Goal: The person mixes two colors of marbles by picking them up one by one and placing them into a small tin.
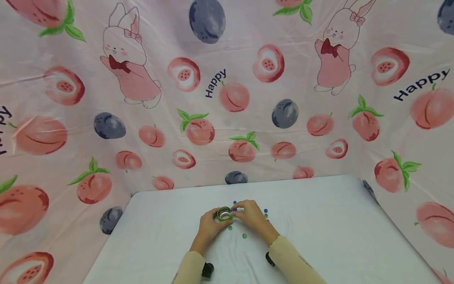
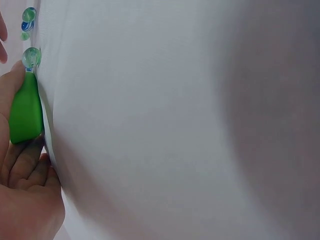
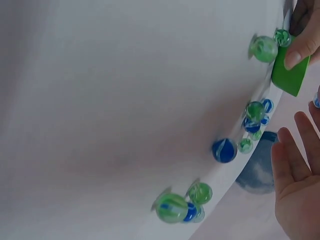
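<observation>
My left hand (image 1: 210, 228) grips a small green cup (image 2: 26, 111) with a shiny metallic inside, its fingers and thumb around the wall. The cup's mouth faces up in the head view. Just right of the rim, my right hand (image 1: 251, 216) pinches a blue marble (image 3: 317, 100) between thumb and fingertips; its other fingers extend loosely in the right wrist view. Close to the cup lies a green marble (image 1: 230, 227), with another green marble (image 1: 244, 236) nearer me.
More glass marbles lie about on the white table cover (image 1: 170, 236), among them a blue marble (image 1: 235, 202) behind the cup and a blue marble (image 1: 266, 210) right of my right hand. A pink fruit-print curtain (image 1: 213, 165) stands behind the table and along its sides.
</observation>
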Demonstrator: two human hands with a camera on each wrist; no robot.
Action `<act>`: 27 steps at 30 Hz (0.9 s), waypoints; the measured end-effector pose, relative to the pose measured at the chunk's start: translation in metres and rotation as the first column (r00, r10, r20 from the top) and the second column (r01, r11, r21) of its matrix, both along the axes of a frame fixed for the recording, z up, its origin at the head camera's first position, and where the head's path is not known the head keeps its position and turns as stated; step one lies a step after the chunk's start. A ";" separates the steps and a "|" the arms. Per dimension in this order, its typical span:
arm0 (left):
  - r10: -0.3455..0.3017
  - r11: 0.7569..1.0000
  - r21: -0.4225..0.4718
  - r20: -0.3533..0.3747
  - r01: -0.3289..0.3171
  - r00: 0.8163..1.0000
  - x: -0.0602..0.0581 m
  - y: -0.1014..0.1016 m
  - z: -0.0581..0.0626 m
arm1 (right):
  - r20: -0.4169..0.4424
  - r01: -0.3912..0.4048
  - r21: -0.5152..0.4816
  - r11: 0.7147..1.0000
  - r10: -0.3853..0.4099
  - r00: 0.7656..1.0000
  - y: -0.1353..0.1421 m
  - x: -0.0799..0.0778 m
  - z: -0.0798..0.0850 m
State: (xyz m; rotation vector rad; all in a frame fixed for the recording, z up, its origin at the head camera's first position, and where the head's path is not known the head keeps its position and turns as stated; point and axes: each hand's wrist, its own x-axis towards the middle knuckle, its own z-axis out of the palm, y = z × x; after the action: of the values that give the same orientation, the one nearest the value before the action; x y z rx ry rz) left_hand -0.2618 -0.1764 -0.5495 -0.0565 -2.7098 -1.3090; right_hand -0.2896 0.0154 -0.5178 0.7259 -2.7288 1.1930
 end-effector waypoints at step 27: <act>-0.006 1.000 -0.017 -0.036 0.006 0.999 -0.001 -0.001 -0.005 | 0.006 0.059 -0.028 0.998 -0.059 0.998 -0.009 0.008 -0.008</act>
State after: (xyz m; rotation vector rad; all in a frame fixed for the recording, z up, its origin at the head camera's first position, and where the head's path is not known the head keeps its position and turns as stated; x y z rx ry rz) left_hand -0.2633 -0.1774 -0.5542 -0.0893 -2.6924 -1.2746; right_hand -0.2814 0.0067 -0.5254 0.6356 -2.7113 1.2205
